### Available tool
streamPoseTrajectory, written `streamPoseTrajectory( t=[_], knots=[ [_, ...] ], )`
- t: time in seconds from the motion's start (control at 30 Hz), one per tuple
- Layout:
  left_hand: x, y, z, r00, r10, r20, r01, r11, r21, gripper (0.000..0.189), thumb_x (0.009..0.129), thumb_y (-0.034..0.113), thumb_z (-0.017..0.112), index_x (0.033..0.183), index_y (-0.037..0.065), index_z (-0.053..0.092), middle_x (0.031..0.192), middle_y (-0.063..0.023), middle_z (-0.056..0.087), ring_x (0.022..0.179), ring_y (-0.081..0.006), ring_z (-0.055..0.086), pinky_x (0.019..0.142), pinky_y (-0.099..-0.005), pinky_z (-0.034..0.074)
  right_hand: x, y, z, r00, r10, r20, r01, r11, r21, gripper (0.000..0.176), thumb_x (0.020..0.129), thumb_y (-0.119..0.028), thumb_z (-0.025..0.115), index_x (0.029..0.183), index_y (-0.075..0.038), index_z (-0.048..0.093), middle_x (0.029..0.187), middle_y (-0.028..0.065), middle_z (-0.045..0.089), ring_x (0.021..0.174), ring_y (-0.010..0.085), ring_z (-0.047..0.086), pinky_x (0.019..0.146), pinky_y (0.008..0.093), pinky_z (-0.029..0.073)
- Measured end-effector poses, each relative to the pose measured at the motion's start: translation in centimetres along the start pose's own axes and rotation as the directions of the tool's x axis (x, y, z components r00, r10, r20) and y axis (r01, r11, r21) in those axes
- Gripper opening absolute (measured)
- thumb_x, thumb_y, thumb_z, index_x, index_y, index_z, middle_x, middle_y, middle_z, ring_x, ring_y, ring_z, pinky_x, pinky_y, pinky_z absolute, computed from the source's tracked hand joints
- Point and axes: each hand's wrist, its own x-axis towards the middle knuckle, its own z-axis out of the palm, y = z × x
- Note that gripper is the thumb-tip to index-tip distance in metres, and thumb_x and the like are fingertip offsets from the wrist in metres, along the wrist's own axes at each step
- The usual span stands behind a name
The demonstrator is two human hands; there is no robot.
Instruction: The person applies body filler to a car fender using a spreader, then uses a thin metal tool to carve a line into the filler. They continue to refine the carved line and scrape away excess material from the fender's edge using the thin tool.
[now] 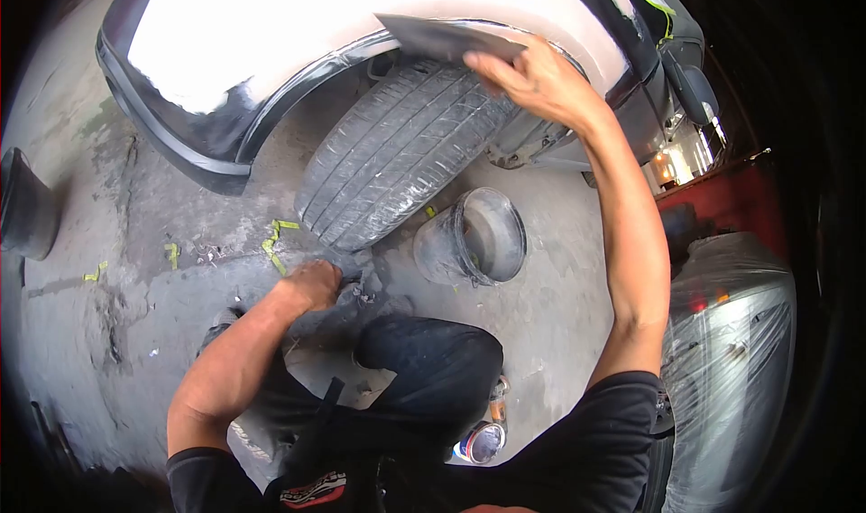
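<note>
Head view, person crouched at a car's wheel. Right hand (541,84) is raised to the white fender (298,17), fingers close together and pressed flat on 1 end of a dark grey sheet (442,36). Sheet sits at the wheel-arch lip above the tyre (397,152), its long axis running leftward from the fingertips along the arch. Left hand (314,283) is well apart, low on the concrete floor (117,269) by the tyre's foot, fingers curled; cannot tell if it grips anything. 1 bucket (474,238) stands just right of the tyre.
</note>
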Motion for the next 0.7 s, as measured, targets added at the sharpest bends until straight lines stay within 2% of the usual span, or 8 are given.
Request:
streamPoseTrajectory(
  t=[0.07, 0.13, 0.2, 0.37, 0.47, 0.53, 0.63, 0.7],
  knots=[
    [-0.6, 1.0, -1.1, 0.999, 0.032, -0.037, -0.032, 0.999, 0.004, 0.023, 0.084, 0.014, 0.061, 0.102, 0.001, 0.067, 0.106, -0.0240, 0.066, 0.103, -0.0396, 0.063, 0.087, -0.0448, 0.052, -1.6, -2.2, -2.1, 0.790, 0.452, 0.414, -0.496, 0.869, -0.003, 0.032, 0.095, -0.033, 0.060, 0.097, -0.004, 0.073, 0.095, 0.0157, 0.073, 0.072, 0.0161, 0.071, 0.074, 0.0352, 0.055],
    [-0.7, 1.8, -1.7, 0.915, 0.189, -0.357, -0.237, 0.967, -0.096, 0.021, 0.087, 0.015, 0.060, 0.099, -0.001, 0.065, 0.099, -0.0244, 0.066, 0.099, -0.0421, 0.063, 0.085, -0.0463, 0.052, -4.5, -0.1, 0.7, 0.900, 0.252, 0.355, -0.425, 0.688, 0.588, 0.051, 0.096, -0.045, 0.057, 0.112, 0.004, 0.060, 0.078, 0.0131, 0.068, 0.059, 0.0185, 0.066, 0.061, 0.0301, 0.057],
    [-1.1, 3.2, -2.6, 0.793, 0.207, -0.572, -0.357, 0.920, -0.163, 0.022, 0.091, 0.017, 0.059, 0.097, -0.004, 0.063, 0.093, -0.0245, 0.065, 0.094, -0.0424, 0.063, 0.081, -0.0465, 0.051, -6.4, 0.5, 3.0, 0.904, 0.249, 0.347, -0.427, 0.501, 0.753, 0.049, 0.097, -0.042, 0.056, 0.115, 0.003, 0.054, 0.073, 0.0116, 0.065, 0.060, 0.0224, 0.067, 0.056, 0.0333, 0.059],
    [-1.7, 4.2, -4.5, 0.665, -0.074, -0.744, -0.381, 0.822, -0.423, 0.028, 0.098, 0.023, 0.056, 0.097, -0.005, 0.061, 0.084, -0.0242, 0.062, 0.078, -0.0376, 0.063, 0.071, -0.0426, 0.048, -9.9, -2.1, 9.1, 0.891, 0.335, 0.307, -0.312, -0.040, 0.949, 0.042, 0.099, -0.036, 0.053, 0.119, 0.001, 0.049, 0.085, 0.0156, 0.064, 0.054, 0.0234, 0.064, 0.048, 0.0390, 0.058],
    [-1.9, 3.9, -4.9, 0.527, 0.030, -0.849, -0.522, 0.800, -0.296, 0.030, 0.097, 0.019, 0.055, 0.083, -0.007, 0.053, 0.080, -0.0247, 0.055, 0.073, -0.0419, 0.056, 0.066, -0.0459, 0.044, -11.8, -4.5, 12.7, 0.813, 0.450, 0.370, -0.261, -0.287, 0.922, 0.040, 0.099, -0.033, 0.054, 0.121, 0.000, 0.048, 0.096, 0.0168, 0.062, 0.054, 0.0226, 0.063, 0.042, 0.0360, 0.053],
    [-3.1, 4.2, -5.9, 0.527, -0.139, -0.839, -0.466, 0.779, -0.421, 0.030, 0.098, 0.020, 0.055, 0.084, -0.007, 0.055, 0.076, -0.0230, 0.057, 0.070, -0.0413, 0.057, 0.065, -0.0434, 0.045, -13.8, -4.6, 14.2, 0.713, 0.445, 0.542, -0.541, -0.143, 0.829, 0.034, 0.099, -0.028, 0.053, 0.120, -0.001, 0.052, 0.094, 0.0126, 0.063, 0.055, 0.0217, 0.062, 0.040, 0.0348, 0.050],
    [-3.3, 3.0, -7.1, 0.541, -0.270, -0.796, -0.340, 0.796, -0.501, 0.030, 0.097, 0.022, 0.055, 0.087, -0.006, 0.060, 0.079, -0.0246, 0.062, 0.070, -0.0438, 0.060, 0.065, -0.0441, 0.048, -14.5, -3.4, 13.6, 0.611, 0.629, 0.480, -0.732, 0.218, 0.646, 0.029, 0.100, -0.022, 0.051, 0.119, -0.001, 0.057, 0.093, 0.0098, 0.063, 0.056, 0.0208, 0.062, 0.045, 0.0357, 0.049],
    [-2.1, 1.7, -5.3, 0.715, -0.108, -0.691, -0.216, 0.906, -0.365, 0.030, 0.096, 0.023, 0.057, 0.089, -0.006, 0.061, 0.078, -0.0253, 0.062, 0.071, -0.0420, 0.062, 0.065, -0.0454, 0.049, -13.0, -3.2, 11.1, 0.816, 0.561, 0.140, -0.543, 0.657, 0.523, 0.027, 0.097, -0.020, 0.057, 0.118, -0.003, 0.060, 0.094, 0.0091, 0.064, 0.062, 0.0227, 0.064, 0.055, 0.0366, 0.051]
  ],
)
